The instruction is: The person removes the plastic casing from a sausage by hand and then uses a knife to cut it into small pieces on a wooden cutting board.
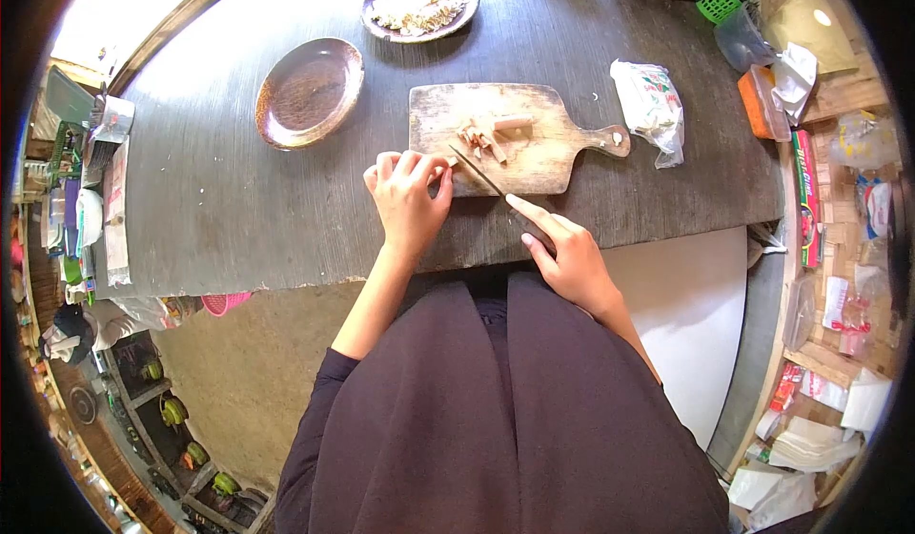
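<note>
My right hand (572,256) is wrapped round the dark handle of a knife (478,173), its index finger stretched along the top. The thin blade points up and left over the near left part of a wooden cutting board (545,165). At the board's left edge, my left hand (408,195) has its fingers curled and pinched by a small pale piece of food (452,161), close to the blade tip. Cut tan food pieces (484,140) lie heaped mid-board, with a longer pinkish-tan stick (514,122) beside them.
A brown glazed plate (310,93) sits left of the board. Behind it, another plate (465,21) bears shredded pale food (417,2). A white plastic packet (649,110) lies right of the board handle. An orange-filled container (762,103) stands at the dark table's (229,210) right edge.
</note>
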A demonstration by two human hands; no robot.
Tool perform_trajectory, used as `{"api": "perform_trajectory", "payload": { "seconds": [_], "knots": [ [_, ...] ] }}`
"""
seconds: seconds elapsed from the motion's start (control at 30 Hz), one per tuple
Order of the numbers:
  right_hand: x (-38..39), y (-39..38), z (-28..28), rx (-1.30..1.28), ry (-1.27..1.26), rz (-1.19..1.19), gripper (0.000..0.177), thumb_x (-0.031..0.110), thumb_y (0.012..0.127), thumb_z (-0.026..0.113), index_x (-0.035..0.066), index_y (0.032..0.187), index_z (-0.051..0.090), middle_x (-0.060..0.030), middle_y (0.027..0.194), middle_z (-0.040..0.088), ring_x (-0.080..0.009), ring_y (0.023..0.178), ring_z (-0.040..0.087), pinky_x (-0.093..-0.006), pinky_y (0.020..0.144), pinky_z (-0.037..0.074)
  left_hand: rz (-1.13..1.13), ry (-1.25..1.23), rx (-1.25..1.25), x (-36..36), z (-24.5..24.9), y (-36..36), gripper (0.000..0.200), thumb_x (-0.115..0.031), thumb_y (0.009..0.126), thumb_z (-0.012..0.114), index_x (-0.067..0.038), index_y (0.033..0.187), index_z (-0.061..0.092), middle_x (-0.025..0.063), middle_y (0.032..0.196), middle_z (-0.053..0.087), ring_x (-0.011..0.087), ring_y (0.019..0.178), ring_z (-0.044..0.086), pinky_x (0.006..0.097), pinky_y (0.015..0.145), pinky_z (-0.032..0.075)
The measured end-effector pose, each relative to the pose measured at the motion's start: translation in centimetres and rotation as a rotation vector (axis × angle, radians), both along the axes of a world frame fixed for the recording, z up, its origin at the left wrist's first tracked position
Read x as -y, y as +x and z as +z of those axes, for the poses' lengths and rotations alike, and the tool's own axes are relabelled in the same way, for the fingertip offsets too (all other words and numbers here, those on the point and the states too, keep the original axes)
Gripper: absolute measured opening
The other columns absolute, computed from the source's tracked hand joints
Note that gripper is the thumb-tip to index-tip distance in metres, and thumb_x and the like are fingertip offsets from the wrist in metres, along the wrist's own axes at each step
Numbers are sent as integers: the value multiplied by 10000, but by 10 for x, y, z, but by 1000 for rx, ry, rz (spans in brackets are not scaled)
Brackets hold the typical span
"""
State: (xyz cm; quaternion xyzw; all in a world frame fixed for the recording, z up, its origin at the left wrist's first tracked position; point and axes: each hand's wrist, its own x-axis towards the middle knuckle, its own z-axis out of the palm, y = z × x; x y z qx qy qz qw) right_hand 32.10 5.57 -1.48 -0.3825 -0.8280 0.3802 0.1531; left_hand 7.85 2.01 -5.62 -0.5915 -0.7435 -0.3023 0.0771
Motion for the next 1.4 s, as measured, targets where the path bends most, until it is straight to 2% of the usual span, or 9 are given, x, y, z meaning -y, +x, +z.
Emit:
{"api": "perform_trajectory", "payload": {
  "seconds": [0.17,0.23,0.37,0.43,0.93,1.27,1.33,1.37,1.4],
  "knots": [
    [2,0,0,-7,4,-2,557,136,946,617,267,1477,513,-168,897,648,-367,832,648,-462,772,524,13,13,43,-2,0,0,102,-200,794,787,-190,875,726,-50,811,639,210,926,555,392,867,347],
    [2,-1,8,51,-70,-5,525,53,931,608,156,1443,553,-208,1156,688,-407,1005,658,-423,892,520,21,21,39,-3,0,0,110,-193,799,785,-199,891,726,-62,790,629,203,908,553,387,866,347],
    [2,-1,11,85,-118,-12,526,51,931,608,155,1443,552,-206,1156,689,-405,1009,660,-425,897,523,20,25,64,-5,-5,1,126,-183,798,784,-212,908,730,-72,787,621,198,906,552,383,868,348],
    [3,0,-1,-26,11,-3,563,129,941,628,273,1474,520,-154,850,630,-351,790,638,-449,739,520,21,20,70,-5,-7,1,137,-178,796,784,-220,916,734,-77,782,615,195,904,552,382,870,349],
    [2,-4,1,82,70,19,559,145,950,614,285,1481,512,-158,825,614,-361,722,641,-464,686,534,14,17,67,-5,-6,0,124,-165,793,781,-204,900,734,-65,796,620,205,912,554,385,879,353],
    [-3,-14,-4,89,107,20,561,164,956,610,310,1487,500,-146,842,611,-362,731,648,-468,685,537,19,21,79,-4,-8,-1,111,-165,794,780,-196,888,730,-61,807,625,211,920,555,385,879,353],
    [-2,-13,3,77,24,7,546,79,933,619,216,1456,548,-187,910,659,-372,801,628,-443,756,517,20,23,92,-4,-8,0,107,-165,792,780,-195,882,730,-63,810,627,210,921,556,385,877,354],
    [-2,-12,2,78,24,8,546,79,933,619,216,1456,548,-187,910,659,-372,801,628,-443,756,517,21,22,93,-4,-8,0,107,-165,792,780,-195,882,730,-63,810,627,210,921,556,385,877,354],
    [-2,-10,-1,68,52,21,562,117,941,617,261,1476,519,-166,867,629,-361,763,634,-452,721,528,22,21,90,-4,-8,0,111,-165,792,781,-195,885,730,-64,810,629,208,922,557,385,876,355]
  ]
}}
